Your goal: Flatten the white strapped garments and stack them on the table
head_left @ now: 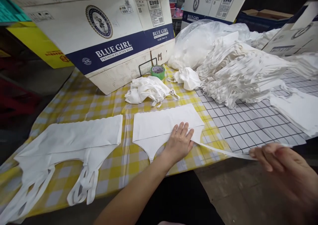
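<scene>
A white fabric garment piece [159, 125] lies flat on the yellow checked tablecloth [81, 99]. My left hand [179, 141] rests flat on its lower right part, fingers stretched out. A thin white strap [223, 152] runs from the piece off the table edge to my right hand [280, 163], which pinches its end at the lower right. A second flat white piece [74, 139] with several hanging straps lies to the left.
A large Blue Girl cardboard box [104, 36] stands behind. A green tape roll [158, 71] and crumpled white fabric [146, 89] sit near it. A tall heap of white pieces [238, 66] covers the grid-patterned cloth [250, 125] on the right.
</scene>
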Action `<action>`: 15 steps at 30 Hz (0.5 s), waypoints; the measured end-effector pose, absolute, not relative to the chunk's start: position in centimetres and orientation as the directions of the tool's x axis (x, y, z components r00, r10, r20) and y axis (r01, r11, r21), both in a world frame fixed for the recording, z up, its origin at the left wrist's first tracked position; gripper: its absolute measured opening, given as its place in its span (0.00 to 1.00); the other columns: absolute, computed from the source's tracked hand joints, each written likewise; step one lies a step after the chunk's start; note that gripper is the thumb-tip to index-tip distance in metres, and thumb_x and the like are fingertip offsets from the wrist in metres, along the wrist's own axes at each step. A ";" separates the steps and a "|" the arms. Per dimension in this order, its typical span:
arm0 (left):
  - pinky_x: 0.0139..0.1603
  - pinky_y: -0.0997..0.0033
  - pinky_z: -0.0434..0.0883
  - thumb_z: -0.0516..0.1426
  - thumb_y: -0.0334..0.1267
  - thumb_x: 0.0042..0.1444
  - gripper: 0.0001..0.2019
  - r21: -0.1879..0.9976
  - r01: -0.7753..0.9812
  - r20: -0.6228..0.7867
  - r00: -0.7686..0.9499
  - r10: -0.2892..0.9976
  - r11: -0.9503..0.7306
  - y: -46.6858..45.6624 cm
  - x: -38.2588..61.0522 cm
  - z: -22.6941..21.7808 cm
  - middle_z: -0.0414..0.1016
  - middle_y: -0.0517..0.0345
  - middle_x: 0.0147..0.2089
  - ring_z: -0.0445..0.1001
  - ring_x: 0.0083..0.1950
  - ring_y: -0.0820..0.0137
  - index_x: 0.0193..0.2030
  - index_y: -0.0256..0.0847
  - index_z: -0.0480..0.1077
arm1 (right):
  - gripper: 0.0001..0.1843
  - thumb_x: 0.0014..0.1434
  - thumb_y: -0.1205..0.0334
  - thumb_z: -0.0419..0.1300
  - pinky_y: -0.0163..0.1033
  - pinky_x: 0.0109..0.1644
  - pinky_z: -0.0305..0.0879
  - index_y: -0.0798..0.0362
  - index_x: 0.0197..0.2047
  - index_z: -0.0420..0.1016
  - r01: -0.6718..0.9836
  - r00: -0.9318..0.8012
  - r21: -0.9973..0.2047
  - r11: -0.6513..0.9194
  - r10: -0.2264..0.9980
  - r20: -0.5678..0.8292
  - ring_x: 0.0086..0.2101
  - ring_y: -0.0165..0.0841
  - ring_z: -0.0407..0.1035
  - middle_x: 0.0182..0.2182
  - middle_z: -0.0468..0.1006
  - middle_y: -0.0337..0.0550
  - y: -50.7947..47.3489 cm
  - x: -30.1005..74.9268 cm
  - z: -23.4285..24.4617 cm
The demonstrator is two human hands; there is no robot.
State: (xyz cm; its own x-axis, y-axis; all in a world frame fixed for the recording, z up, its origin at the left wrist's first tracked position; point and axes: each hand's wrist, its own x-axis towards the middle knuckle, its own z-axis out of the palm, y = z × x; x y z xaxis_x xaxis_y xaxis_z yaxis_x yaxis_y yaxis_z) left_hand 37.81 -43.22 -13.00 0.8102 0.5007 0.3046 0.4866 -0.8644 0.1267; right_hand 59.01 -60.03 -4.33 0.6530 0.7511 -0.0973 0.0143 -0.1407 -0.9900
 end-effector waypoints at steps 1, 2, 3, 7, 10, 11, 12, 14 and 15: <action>0.61 0.51 0.55 0.48 0.43 0.58 0.22 0.123 0.487 0.306 0.810 0.500 -0.865 -43.3 37.8 -13.0 0.57 0.44 0.63 0.53 0.64 0.56 0.58 0.38 0.60 | 0.12 0.53 0.50 0.57 0.40 0.33 0.64 0.49 0.25 0.67 -0.016 0.590 -0.987 -0.158 0.795 -0.137 0.20 0.28 0.55 0.17 0.56 0.35 -59.4 58.3 -4.4; 0.61 0.51 0.54 0.48 0.43 0.58 0.22 0.118 0.488 0.308 0.810 0.499 -0.865 -43.4 37.7 -13.0 0.57 0.44 0.63 0.53 0.64 0.56 0.58 0.38 0.60 | 0.12 0.54 0.52 0.57 0.37 0.30 0.62 0.50 0.26 0.67 -0.021 0.518 -0.979 -0.201 0.836 -0.183 0.21 0.28 0.55 0.20 0.60 0.36 -58.8 57.6 -4.5; 0.61 0.51 0.54 0.48 0.43 0.58 0.22 0.112 0.491 0.308 0.810 0.500 -0.864 -43.4 37.7 -13.0 0.57 0.44 0.63 0.53 0.64 0.56 0.58 0.38 0.60 | 0.13 0.55 0.52 0.57 0.35 0.28 0.60 0.51 0.26 0.67 0.005 0.445 -0.966 -0.260 0.865 -0.231 0.22 0.27 0.55 0.22 0.61 0.37 -58.2 56.9 -4.8; 0.61 0.52 0.54 0.47 0.44 0.59 0.22 0.079 0.503 0.308 0.809 0.502 -0.860 -43.7 37.6 -13.1 0.58 0.43 0.62 0.53 0.64 0.56 0.57 0.37 0.60 | 0.14 0.57 0.49 0.54 0.31 0.23 0.52 0.52 0.31 0.66 0.261 0.244 -0.869 -0.421 0.899 -0.362 0.20 0.25 0.51 0.19 0.55 0.33 -55.5 54.4 -7.1; 0.60 0.53 0.54 0.46 0.44 0.59 0.23 0.070 0.511 0.323 0.801 0.504 -0.857 -43.9 37.5 -13.0 0.58 0.42 0.62 0.53 0.64 0.57 0.58 0.36 0.58 | 0.16 0.57 0.48 0.52 0.30 0.20 0.51 0.52 0.28 0.64 0.454 0.250 -0.810 -0.370 0.926 -0.283 0.18 0.25 0.52 0.17 0.56 0.32 -53.7 53.2 -8.9; 0.60 0.54 0.54 0.46 0.44 0.59 0.23 0.071 0.511 0.331 0.798 0.504 -0.856 -43.9 37.5 -13.0 0.59 0.42 0.61 0.54 0.63 0.57 0.59 0.36 0.57 | 0.16 0.57 0.49 0.52 0.30 0.20 0.51 0.52 0.26 0.63 0.502 0.264 -0.792 -0.347 0.934 -0.242 0.18 0.25 0.52 0.16 0.58 0.32 -53.2 52.9 -9.2; 0.60 0.54 0.54 0.46 0.44 0.59 0.24 0.073 0.510 0.340 0.795 0.502 -0.857 -44.0 37.4 -13.0 0.59 0.42 0.61 0.55 0.63 0.58 0.60 0.35 0.55 | 0.17 0.57 0.49 0.51 0.30 0.20 0.52 0.52 0.25 0.62 0.534 0.275 -0.778 -0.332 0.938 -0.212 0.17 0.25 0.53 0.15 0.59 0.32 -52.8 52.6 -9.5; 0.59 0.54 0.55 0.46 0.44 0.59 0.25 0.071 0.499 0.359 0.795 0.489 -0.864 -44.0 37.3 -12.8 0.62 0.42 0.59 0.57 0.62 0.58 0.61 0.34 0.53 | 0.18 0.58 0.49 0.50 0.31 0.20 0.53 0.52 0.24 0.61 0.554 0.280 -0.767 -0.324 0.940 -0.195 0.16 0.25 0.54 0.13 0.60 0.32 -52.2 52.2 -9.7; 0.59 0.55 0.55 0.46 0.44 0.60 0.25 0.067 0.486 0.367 0.800 0.475 -0.871 -44.1 37.2 -12.7 0.63 0.42 0.57 0.58 0.61 0.59 0.61 0.34 0.53 | 0.18 0.58 0.48 0.50 0.31 0.20 0.52 0.52 0.24 0.62 0.547 0.276 -0.769 -0.330 0.939 -0.206 0.15 0.25 0.54 0.13 0.60 0.32 -51.9 52.1 -9.8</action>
